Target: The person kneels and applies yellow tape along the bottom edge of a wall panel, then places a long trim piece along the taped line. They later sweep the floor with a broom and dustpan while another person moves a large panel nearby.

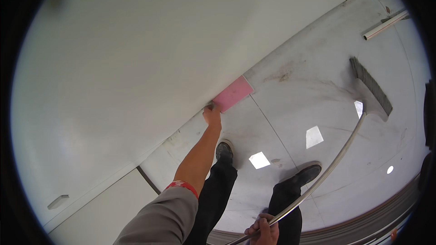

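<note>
My right hand [265, 232] is closed around the long metal-coloured handle [331, 165] of a broom. At the handle's far end, the broom head [371, 90] with grey bristles rests on the floor to the right. My left arm reaches forward to the bottom of a large white panel. There my left hand [212, 115] is closed, fingers bent, with a small dark bit showing at the fingertips that I cannot make out. Beside it a flat pink rectangular piece [235, 93] lies against the panel's lower edge.
The large white panel [136, 54] fills the left and top. Dirt smudges [286, 70] mark the pale tiled floor [272, 122]. A white tube [383, 26] lies at the upper right. My dark shoes [224, 151] stand on the tiles. A dark rail [372, 208] runs along the lower right.
</note>
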Available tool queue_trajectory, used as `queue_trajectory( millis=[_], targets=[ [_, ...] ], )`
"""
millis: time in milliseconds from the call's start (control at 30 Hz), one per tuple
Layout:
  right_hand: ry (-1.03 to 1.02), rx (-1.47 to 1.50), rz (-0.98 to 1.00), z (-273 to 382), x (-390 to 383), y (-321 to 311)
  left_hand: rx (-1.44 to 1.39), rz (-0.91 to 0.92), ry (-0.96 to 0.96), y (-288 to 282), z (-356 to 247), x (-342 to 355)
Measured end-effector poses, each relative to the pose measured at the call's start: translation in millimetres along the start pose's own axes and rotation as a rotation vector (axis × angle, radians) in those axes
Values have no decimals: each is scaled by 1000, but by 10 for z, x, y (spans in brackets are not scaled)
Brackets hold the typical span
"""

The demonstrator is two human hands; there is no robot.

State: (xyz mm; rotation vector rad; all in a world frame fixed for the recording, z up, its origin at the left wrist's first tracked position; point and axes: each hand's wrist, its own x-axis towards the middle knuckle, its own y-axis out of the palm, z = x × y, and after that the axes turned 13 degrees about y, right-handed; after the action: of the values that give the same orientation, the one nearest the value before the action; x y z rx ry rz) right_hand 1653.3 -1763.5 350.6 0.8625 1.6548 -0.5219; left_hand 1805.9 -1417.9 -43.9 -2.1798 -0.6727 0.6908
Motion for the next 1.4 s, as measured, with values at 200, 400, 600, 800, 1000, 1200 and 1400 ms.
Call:
queue_trajectory(
  millis=[200,400,600,800,1000,1200,1400],
  targets=[
    [19,63,54,68,-54,65,118,-119,-24,275,-346,-205],
    [14,65,104,36,-115,108,342,70,-2,-31,-298,-38],
    [-27,47,35,11,-18,123,552,384,1182,258,-1304,-732],
    [-83,13,-3,-113,47,31,728,677,1371,481,-1274,-335],
    [-95,77,18,-124,67,27,767,1129,1662,-112,-432,-730],
    [-73,120,7,-130,43,71,633,906,850,-541,-440,-805],
    [-66,49,-15,-125,27,68,486,-8,-334,-120,-404,-367]
  ],
)
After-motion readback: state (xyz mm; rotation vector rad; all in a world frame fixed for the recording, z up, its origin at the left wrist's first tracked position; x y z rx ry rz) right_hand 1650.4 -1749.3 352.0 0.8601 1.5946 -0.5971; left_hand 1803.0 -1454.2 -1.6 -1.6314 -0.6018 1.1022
